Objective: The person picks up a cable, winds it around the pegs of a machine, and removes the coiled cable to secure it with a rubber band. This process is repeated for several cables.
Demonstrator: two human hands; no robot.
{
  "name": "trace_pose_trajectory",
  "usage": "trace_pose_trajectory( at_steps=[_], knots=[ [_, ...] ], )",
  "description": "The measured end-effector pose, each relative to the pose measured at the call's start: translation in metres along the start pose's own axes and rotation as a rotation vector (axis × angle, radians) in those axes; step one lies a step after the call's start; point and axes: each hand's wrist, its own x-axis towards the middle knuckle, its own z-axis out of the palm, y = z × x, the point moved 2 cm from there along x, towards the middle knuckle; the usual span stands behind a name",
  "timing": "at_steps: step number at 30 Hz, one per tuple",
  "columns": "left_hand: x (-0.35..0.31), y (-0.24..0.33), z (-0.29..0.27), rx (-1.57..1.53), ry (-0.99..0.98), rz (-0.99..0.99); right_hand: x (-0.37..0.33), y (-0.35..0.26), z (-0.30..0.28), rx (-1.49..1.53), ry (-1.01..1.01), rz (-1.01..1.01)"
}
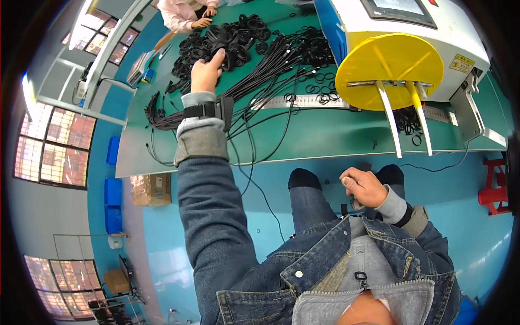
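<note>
My left arm stretches forward over the green table, and my left hand (206, 75) is at the near edge of a heap of coiled black cables (246, 32). Its thumb points away from me against the coils. The other fingers curl under out of sight, so what they grip is hidden. A long bundle of straight black cables (265, 65) fans out to the right of this hand. Over my lap, in front of my jacket, my right hand (367, 188) is loosely closed, with nothing visible in it.
A white machine (455, 38) with a round yellow plate (387, 59) and two projecting rods stands at the right. Black rings (325, 89) lie beside a metal ruler (303, 101). Another person's hands (203, 21) are beyond the heap. A red stool (493, 189) stands right.
</note>
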Motion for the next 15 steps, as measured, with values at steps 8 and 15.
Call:
trace_pose_trajectory(
  at_steps=[8, 15],
  knots=[
    [-0.038, -0.094, 0.106, 1.087, -0.323, 0.026, 0.008, 0.014, 0.001, -0.147, -0.029, -0.027],
    [0.004, -0.111, 0.122, 1.266, -0.088, 0.078, -0.004, 0.017, -0.003, -0.15, -0.004, 0.007]
  ],
)
